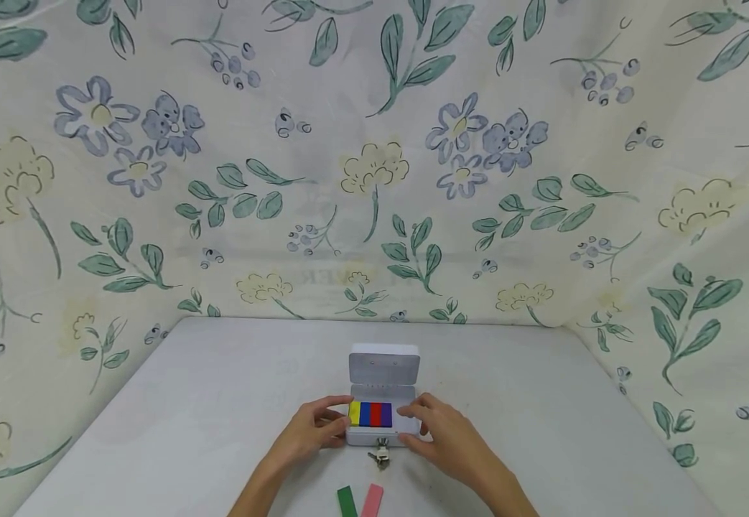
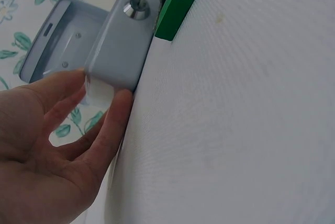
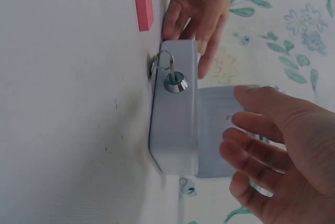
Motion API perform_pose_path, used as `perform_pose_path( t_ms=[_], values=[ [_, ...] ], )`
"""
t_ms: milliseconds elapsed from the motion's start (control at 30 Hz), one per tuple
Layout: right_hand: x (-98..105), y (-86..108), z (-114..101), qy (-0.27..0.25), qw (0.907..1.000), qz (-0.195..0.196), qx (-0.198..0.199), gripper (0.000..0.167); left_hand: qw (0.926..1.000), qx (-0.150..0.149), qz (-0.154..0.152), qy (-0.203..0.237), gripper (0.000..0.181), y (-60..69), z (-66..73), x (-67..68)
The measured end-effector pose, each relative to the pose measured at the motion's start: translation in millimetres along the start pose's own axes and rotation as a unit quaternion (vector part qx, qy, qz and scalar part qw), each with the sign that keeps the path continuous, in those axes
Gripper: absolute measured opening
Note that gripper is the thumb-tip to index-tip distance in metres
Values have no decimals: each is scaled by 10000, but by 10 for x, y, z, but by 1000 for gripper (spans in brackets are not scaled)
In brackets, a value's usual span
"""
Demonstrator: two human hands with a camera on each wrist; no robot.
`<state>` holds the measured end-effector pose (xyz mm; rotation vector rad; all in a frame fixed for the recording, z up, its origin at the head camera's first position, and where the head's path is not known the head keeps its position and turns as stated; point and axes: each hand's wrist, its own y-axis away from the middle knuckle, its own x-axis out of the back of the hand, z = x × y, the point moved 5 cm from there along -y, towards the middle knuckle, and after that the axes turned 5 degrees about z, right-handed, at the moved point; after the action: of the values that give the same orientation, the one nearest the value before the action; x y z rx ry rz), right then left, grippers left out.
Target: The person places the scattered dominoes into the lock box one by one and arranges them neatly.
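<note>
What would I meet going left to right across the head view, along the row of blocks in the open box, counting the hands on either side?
Left hand, yellow block, blue block, red block, purple block, right hand.

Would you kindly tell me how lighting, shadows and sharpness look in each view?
Head: bright, fairly even light, the keys too small for fine detail; left wrist: dimmer and greyer, a fine ripple pattern across part of the tabletop, highlights on the lock; right wrist: also dim, a soft shadow on the tabletop beside the box.
</note>
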<state>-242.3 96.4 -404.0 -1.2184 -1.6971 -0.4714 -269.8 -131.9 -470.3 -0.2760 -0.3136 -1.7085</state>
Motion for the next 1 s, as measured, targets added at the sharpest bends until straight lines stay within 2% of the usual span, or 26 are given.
perform_pose_path(
  t_ms=[300,467,833,1000],
  values=[
    [-79,82,-33,-512,9985,-151,-123,36,10000,-2,44,-36,48,0,10,-6],
    [-121,115,-27,-418,9990,-160,-43,35,10000,21,67,-53,48,2,9,-7],
    [-193,153,-57,-410,9982,-434,5,35,10000,-29,76,-34,48,-5,9,-14],
    [-240,167,-67,-466,9972,-572,-96,34,9999,64,100,-74,48,-2,10,-8]
  ],
)
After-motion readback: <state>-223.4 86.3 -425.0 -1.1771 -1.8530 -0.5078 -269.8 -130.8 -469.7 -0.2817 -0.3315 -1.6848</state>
